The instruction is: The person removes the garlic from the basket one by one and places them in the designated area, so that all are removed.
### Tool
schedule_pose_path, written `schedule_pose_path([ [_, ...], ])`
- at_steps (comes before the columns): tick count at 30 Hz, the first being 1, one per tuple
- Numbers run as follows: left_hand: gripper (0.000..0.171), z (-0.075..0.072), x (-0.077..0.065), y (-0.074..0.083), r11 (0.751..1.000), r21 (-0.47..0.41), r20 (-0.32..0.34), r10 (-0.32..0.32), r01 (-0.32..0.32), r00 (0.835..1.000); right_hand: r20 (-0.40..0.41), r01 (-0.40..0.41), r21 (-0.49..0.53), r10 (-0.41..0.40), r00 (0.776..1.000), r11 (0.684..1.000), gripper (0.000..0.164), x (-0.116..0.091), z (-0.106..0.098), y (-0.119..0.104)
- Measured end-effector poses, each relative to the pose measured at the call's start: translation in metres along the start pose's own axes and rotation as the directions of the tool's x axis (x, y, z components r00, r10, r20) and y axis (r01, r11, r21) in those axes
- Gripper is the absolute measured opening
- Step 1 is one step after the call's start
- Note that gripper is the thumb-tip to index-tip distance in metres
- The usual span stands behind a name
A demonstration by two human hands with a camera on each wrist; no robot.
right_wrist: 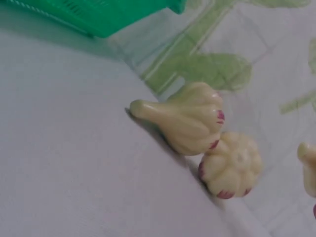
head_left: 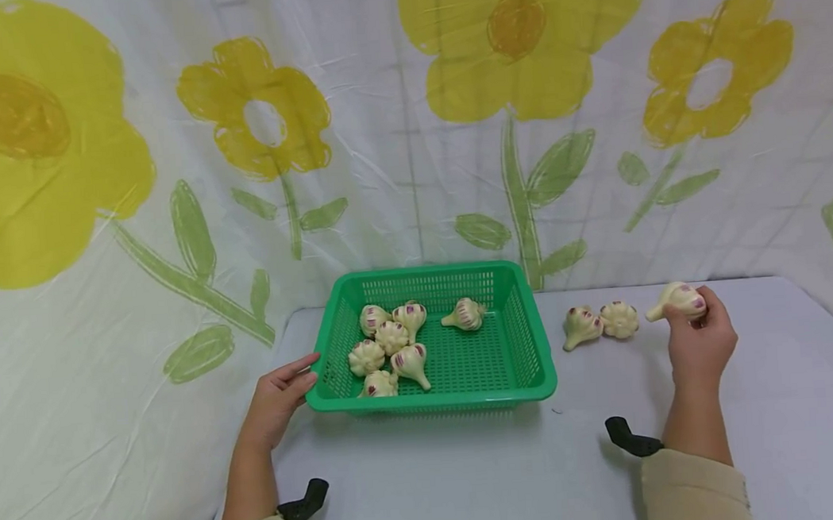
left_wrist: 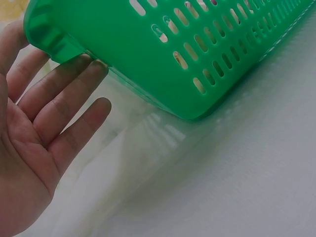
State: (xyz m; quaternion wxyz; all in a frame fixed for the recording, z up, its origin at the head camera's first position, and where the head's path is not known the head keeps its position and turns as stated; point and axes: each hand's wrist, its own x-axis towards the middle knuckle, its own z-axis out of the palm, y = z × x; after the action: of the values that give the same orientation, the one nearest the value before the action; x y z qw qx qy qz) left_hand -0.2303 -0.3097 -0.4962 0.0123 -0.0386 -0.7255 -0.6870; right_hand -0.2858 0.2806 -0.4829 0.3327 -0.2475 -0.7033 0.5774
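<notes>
My right hand [head_left: 701, 346] holds a garlic bulb [head_left: 682, 301] above the right side of the table, its stem pointing left. At the right edge of the right wrist view, part of that garlic bulb [right_wrist: 310, 170] shows; the hand itself is out of that view. My left hand [head_left: 273, 404] touches the left rim of a green plastic basket [head_left: 432, 400]. In the left wrist view the fingers [left_wrist: 64, 101] are nearly straight, with fingertips against the basket's outer side. Several garlic bulbs [head_left: 392, 337] cluster in the basket's left half, and one garlic bulb [head_left: 467, 315] lies apart towards the back right.
Two garlic bulbs, one on its side [head_left: 581, 327] and one base up [head_left: 619, 320], touch each other on the white table [head_left: 459, 480] right of the basket. Behind the table hangs a flower-printed curtain [head_left: 384, 198]. Black wrist mounts [head_left: 304, 501] stick out near both sleeves.
</notes>
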Motion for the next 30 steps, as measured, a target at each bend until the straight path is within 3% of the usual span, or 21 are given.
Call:
schedule_pose_path([
  [10,0.043,-0.001,0.001,-0.002,1.0,0.017,-0.01,-0.019,0.02,1.0,0.083,-0.128,-0.088,0.136,0.987,0.988,0.059,0.005,-0.002,0.013],
  [17,0.038,-0.002,0.001,-0.004,1.0,0.002,-0.01,-0.009,0.009,1.0,0.178,-0.242,-0.122,0.261,0.949,0.963,0.064,0.011,-0.001,0.026],
  [24,0.035,-0.003,0.001,-0.005,1.0,-0.006,-0.003,0.001,-0.001,1.0,0.232,-0.238,-0.226,0.289,0.929,0.945,0.068,0.011,-0.001,0.041],
  [30,0.035,-0.003,0.002,-0.005,1.0,-0.005,-0.002,0.004,-0.004,1.0,0.231,-0.26,-0.191,0.301,0.925,0.946,0.068,0.009,0.0,0.043],
])
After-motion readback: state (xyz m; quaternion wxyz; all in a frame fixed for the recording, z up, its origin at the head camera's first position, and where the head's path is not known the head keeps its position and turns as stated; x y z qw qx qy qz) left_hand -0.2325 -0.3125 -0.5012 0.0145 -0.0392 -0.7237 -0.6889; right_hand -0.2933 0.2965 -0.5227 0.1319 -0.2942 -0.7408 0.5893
